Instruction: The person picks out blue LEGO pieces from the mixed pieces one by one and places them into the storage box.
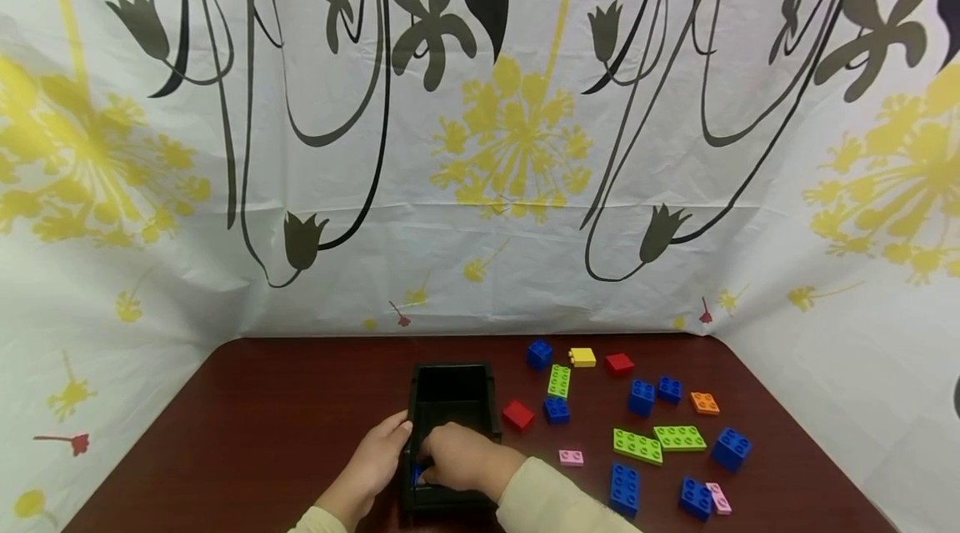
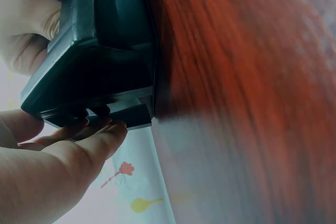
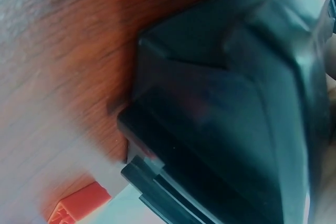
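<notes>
A black plastic bin (image 1: pixel 450 508) stands on the dark red-brown table. My left hand (image 1: pixel 377 451) holds the bin's left side, its thumb up at the rim and its fingers along the outer wall in the left wrist view. Inside the near part of the bin, my right hand (image 1: pixel 463 456) has its fingers curled down around a blue toy brick (image 1: pixel 416 475), which shows only in part beneath the fingertips. The right wrist view looks at the bin's outer wall (image 3: pixel 210 108), which hides most of that hand.
Right of the bin lie several loose toy bricks: a red brick (image 1: pixel 517 415) nearest it, a pink brick (image 1: pixel 571 458), long lime bricks (image 1: pixel 637 446), blue bricks (image 1: pixel 624 489), an orange brick (image 1: pixel 705 404) and a yellow brick (image 1: pixel 582 358). A patterned white cloth (image 1: pixel 495 266) hangs behind the table.
</notes>
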`<state>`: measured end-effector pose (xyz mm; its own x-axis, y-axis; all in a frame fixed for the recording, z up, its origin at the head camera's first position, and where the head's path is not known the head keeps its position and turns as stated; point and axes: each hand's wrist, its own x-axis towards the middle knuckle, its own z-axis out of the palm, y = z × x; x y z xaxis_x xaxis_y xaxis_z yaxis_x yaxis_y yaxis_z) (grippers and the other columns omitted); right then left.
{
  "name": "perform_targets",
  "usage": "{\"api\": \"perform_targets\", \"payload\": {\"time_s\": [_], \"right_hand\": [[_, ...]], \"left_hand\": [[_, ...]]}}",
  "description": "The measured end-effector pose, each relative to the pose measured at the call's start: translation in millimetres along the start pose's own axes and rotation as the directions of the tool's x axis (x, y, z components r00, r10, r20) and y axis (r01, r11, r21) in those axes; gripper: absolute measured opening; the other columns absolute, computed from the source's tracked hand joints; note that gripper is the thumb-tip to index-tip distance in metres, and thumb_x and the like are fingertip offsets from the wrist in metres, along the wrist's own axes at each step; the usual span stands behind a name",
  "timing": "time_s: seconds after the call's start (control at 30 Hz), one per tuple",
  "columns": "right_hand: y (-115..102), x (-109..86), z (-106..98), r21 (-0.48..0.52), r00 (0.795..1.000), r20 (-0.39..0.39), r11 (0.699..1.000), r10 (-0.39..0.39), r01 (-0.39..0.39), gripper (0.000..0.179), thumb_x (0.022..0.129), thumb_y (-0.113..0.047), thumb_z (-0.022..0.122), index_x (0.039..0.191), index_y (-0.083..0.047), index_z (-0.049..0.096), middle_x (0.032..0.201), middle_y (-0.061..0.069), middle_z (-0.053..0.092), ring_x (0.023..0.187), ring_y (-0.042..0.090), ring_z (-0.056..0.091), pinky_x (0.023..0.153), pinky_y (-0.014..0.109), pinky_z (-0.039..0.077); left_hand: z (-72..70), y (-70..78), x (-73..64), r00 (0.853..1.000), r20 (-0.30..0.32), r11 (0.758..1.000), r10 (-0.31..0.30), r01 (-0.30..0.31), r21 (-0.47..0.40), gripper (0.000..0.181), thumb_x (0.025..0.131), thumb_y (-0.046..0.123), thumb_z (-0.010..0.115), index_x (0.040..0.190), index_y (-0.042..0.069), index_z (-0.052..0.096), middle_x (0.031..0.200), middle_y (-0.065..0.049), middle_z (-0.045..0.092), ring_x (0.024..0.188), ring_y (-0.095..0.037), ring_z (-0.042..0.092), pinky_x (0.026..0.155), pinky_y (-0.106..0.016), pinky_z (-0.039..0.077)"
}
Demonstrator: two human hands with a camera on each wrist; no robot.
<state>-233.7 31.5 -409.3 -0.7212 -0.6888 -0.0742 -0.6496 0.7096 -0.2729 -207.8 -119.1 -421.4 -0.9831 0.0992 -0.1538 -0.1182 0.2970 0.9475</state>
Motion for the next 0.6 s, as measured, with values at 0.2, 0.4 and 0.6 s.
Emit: {"api": "perform_targets", "payload": {"time_s": [0.2, 0.4, 0.6], "right_hand": [[-1.7, -2.1, -1.4, -0.013, 1.0, 0.004, 1.0, -0.004, 0.004, 0.014, 0.085, -0.024, 0.075, 0.095, -0.014, 0.077, 0.086, -0.009, 0.072, 0.074, -0.002, 0.063, 0.065, 0.013, 0.05], [-2.6, -4.1, -1.7, -0.038, 0.999, -0.033, 0.999, 0.017, -0.019, 0.009, 0.084, -0.025, 0.076, 0.089, -0.017, 0.076, 0.079, -0.011, 0.07, 0.071, -0.001, 0.061, 0.064, 0.015, 0.05], [-4.9, -8.1, -5.1, -0.064, 0.994, -0.086, 0.996, 0.061, -0.066, 0.018, 0.082, -0.027, 0.077, 0.096, -0.016, 0.075, 0.088, -0.007, 0.071, 0.081, 0.004, 0.064, 0.072, 0.023, 0.054]], "left_hand": [[0.2, -1.4, 1.0, 1.0, 0.004, 1.0, 0.003, -0.003, 0.008, 0.051, 0.105, 0.028, 0.038, 0.144, -0.005, 0.038, 0.145, -0.03, 0.039, 0.133, -0.052, 0.031, 0.1, -0.068, 0.033], [0.2, -0.8, 1.5, 1.0, 0.008, 1.0, -0.014, 0.014, 0.013, 0.052, 0.105, 0.03, 0.038, 0.145, -0.005, 0.037, 0.146, -0.03, 0.036, 0.133, -0.053, 0.03, 0.099, -0.068, 0.033], [1.1, -0.7, 0.9, 1.0, -0.004, 1.0, -0.006, 0.006, 0.02, 0.052, 0.105, 0.03, 0.039, 0.143, -0.005, 0.039, 0.145, -0.03, 0.038, 0.132, -0.053, 0.032, 0.098, -0.068, 0.035]]}}
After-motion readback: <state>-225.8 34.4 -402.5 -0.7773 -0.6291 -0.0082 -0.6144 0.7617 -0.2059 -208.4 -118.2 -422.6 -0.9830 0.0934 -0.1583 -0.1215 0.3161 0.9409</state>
